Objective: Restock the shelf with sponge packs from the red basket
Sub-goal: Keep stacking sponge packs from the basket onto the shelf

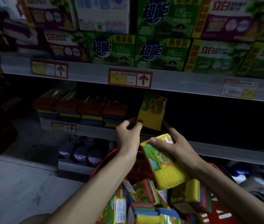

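Job is part done, I think. My L hand [128, 135] pinches the low left corner of a yellow sponge pack [152, 110] that stands up tall on the shelf [224, 151], just right of the stacks [79, 109] already there. My R hand [174, 146] grips a second pack [165, 162], thumb on top & fingers curled under it. It hangs over the red basket [141, 167], near the shelf edge, not on the shelf yet. One R finger seems to reach up to the standing pack's low right corner, but it's too dark to be sure it touches. Left to do: let the standing pack settle, put the second one in, then move the heap of packs [144, 204] out of the basket. That heap looks big, so lots of work left. The shelf to the right of my hands is too dark to see. Count: 2 hands, 2 packs in hand, 4 stacks on the shelf, 1 basket. Packs in the basket: prob 8 or more, piled over each other, can't count for sure. Price tags [130, 78]: 4 that I can see, 3 on the top rail & 1 under the stacks. Soap boxes [160, 52] sit up above, too blurry to count.
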The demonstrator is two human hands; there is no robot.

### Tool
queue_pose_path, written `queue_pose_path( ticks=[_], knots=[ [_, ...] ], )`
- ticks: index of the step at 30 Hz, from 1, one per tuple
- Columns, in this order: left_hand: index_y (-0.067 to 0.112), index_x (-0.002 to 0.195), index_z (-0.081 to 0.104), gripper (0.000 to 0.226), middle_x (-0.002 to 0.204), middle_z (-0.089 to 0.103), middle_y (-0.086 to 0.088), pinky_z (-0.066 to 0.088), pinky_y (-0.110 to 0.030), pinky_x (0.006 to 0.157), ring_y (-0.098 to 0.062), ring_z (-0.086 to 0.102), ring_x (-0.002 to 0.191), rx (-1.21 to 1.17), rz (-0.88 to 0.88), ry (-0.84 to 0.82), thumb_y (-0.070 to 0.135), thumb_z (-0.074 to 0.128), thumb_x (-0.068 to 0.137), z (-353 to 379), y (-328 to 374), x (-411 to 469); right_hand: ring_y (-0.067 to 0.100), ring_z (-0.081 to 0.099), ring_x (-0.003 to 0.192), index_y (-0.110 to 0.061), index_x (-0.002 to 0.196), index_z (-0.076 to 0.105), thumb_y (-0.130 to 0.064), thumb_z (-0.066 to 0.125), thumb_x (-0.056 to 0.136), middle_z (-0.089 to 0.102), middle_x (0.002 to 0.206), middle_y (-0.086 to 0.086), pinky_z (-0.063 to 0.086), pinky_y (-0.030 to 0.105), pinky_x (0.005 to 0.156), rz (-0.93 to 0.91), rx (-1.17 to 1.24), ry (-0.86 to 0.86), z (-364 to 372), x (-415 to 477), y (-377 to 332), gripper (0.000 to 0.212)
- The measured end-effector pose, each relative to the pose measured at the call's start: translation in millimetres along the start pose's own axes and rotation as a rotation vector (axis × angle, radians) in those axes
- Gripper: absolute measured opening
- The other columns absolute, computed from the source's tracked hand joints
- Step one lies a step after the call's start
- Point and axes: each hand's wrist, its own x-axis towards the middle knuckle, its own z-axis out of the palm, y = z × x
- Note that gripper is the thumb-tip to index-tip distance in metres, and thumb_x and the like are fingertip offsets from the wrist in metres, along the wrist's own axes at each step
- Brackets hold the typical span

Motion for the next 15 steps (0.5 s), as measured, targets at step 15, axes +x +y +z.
queue_pose_path(
  ticks=[15],
  knots=[
    [0.017,0.062,0.041,0.035,0.041,0.037,0.011,0.033,-0.031,0.058,-0.015,0.036,0.051,0.080,-0.032,0.061,0.018,0.060,0.092,-11.2,10.1,-5.0,0.011,0.075,0.068,-0.035,0.108,0.055,-0.048,0.078,0.069,0.077,0.074,-0.009,0.057,0.020,0.057,0.069,0.077,-0.017,10.3,4.6,-12.1,0.047]
  ],
)
